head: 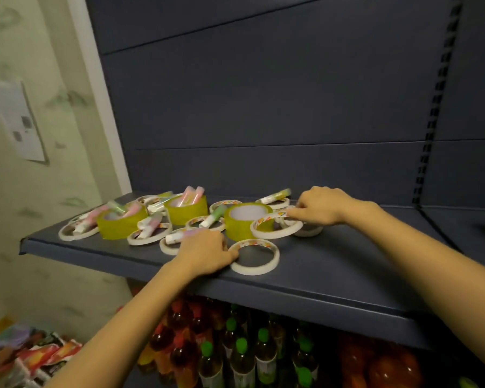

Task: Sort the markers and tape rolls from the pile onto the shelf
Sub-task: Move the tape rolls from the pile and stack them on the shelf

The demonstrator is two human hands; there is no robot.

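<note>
Head view: left hand (205, 252) fingers curl on flat tape ring (254, 271); right hand (319, 208) pinches tilted tape ring (275, 233) over shelf (333, 264).

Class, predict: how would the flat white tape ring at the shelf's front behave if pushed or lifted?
The white tape ring looks thin and hollow, so probably light. Lying flat on the shelf, it should slide, not roll; on edge it would likely roll.

Two bare forearms, long and slender, uncovered all the way from the bottom edge of the view to the wrists, each ending in a bare hand, left hand (205, 252) and right hand (319, 205), knuckles and finger joints softly blurred, finer detail too smeared to tell.
</note>
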